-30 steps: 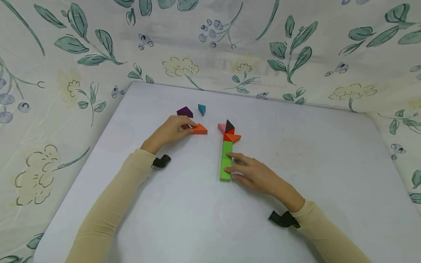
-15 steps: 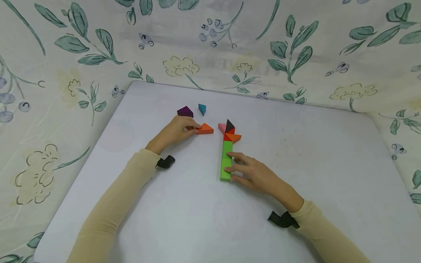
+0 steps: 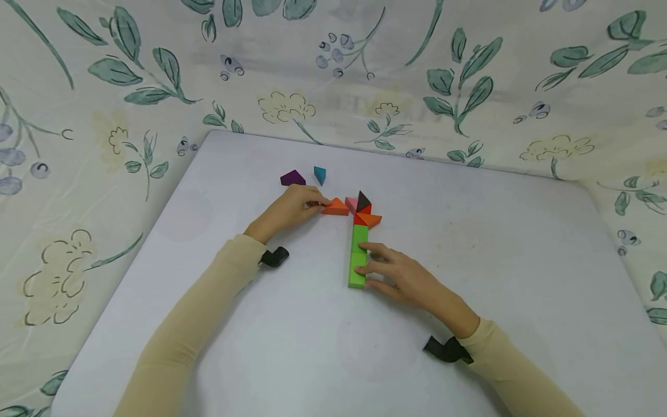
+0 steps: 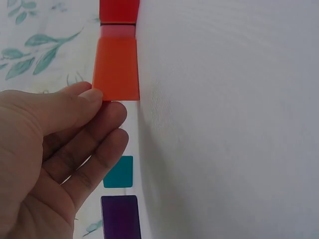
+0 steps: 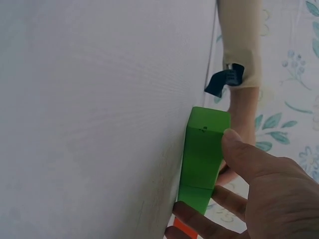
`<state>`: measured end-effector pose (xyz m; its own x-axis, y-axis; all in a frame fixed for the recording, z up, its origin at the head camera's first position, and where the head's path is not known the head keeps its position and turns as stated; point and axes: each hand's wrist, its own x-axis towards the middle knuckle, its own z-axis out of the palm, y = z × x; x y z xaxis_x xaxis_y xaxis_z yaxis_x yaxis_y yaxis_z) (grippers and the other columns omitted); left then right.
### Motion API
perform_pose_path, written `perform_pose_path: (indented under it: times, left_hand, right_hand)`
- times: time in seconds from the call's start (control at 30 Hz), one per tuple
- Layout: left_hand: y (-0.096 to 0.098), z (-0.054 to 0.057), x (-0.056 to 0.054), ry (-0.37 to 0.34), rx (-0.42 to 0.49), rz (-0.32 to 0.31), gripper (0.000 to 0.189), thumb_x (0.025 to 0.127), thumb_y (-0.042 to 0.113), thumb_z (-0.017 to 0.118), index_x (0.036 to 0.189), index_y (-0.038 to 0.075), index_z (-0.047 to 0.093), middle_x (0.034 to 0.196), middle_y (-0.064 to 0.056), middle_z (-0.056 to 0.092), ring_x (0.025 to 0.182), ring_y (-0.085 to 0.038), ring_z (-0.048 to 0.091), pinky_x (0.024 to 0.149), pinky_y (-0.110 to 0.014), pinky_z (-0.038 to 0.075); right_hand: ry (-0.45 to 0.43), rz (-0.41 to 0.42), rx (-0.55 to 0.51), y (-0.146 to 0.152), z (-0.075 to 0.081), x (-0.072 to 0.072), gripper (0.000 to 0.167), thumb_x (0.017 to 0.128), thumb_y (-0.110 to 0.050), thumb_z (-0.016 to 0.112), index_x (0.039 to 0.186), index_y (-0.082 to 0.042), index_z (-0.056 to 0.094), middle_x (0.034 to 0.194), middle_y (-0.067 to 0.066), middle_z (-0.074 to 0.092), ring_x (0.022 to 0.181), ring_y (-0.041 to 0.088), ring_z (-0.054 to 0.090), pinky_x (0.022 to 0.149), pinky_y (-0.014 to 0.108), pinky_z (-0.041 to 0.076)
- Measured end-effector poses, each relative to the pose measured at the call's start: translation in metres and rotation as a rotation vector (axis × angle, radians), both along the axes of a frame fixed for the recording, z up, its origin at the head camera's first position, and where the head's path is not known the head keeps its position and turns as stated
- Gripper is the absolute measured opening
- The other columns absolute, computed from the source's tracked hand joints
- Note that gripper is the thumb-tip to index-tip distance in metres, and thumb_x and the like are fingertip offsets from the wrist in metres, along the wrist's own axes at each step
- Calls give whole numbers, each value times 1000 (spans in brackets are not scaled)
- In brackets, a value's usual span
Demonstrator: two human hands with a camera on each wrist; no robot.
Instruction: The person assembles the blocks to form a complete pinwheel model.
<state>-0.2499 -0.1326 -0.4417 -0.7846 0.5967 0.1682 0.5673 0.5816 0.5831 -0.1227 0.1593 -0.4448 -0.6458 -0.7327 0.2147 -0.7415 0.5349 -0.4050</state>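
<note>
Presently I log 1 orange block (image 3: 339,207), pinched by the left hand (image 3: 286,208) on the table (image 3: 521,260) just beside 1 pink block (image 3: 351,204). I also list 2 green blocks (image 3: 359,233), touched by the spread fingers of the right hand (image 3: 409,278), plus 1 purple block (image 3: 292,177) and 1 blue block (image 3: 320,174) beyond the left.

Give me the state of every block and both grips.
Left grip, pinching left orange block
Left orange block, pinched
Right grip, touching green blocks
Green blocks, end to end
Pink block, clustered beyond green
Black block, clustered likewise
Red blocks, clustered likewise
Right orange block, clustered
Purple block, loose
Blue block, loose
</note>
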Motion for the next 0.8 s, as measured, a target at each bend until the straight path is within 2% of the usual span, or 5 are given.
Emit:
perform_pose_path:
  times: [0.63, 0.8]
  left_hand:
    - [10, 0, -3, -5, 5, 1, 23, 91, 4, 67, 113, 8, 74, 108, -7, 72, 97, -19, 65, 86, -33, 55]
    - [12, 0, -2, -5, 6, -3, 23, 91, 3, 67, 112, 7, 75, 108, -8, 72, 95, -19, 65, 87, -33, 56]
  right_hand:
    - [-10, -9, 12, 1, 0, 0, 31, 86, -27, 76, 117, -25, 71, 143, 9, 50, 117, 28, 62, 91, 42, 56]
    - [-13, -11, 13, 0, -1, 0, 31, 86, -27, 76, 117, -26, 71, 143, 9, 50, 118, 28, 62, 92, 42, 56]
